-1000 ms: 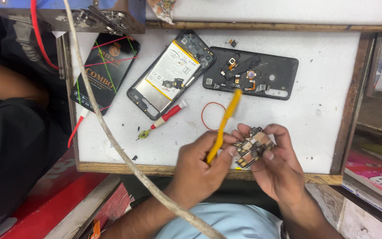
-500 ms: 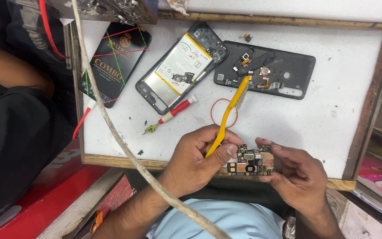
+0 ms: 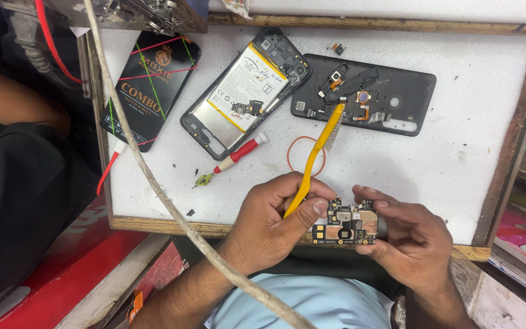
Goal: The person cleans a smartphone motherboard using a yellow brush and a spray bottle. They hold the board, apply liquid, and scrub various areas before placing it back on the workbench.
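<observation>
Left hand (image 3: pixel 275 222) holds yellow brush (image 3: pixel 315 158); right hand (image 3: pixel 412 240) holds circuit board (image 3: pixel 345 222).

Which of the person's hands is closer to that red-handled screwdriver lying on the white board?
Left. The left hand is just below-right of the screwdriver; the right hand is farther right, beyond the circuit board.

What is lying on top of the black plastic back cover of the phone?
On the black plastic back cover lie small loose parts with orange flex strips, and the bristle end of the yellow toothbrush overlaps its lower edge. What the bristles cover there cannot be seen.
</observation>
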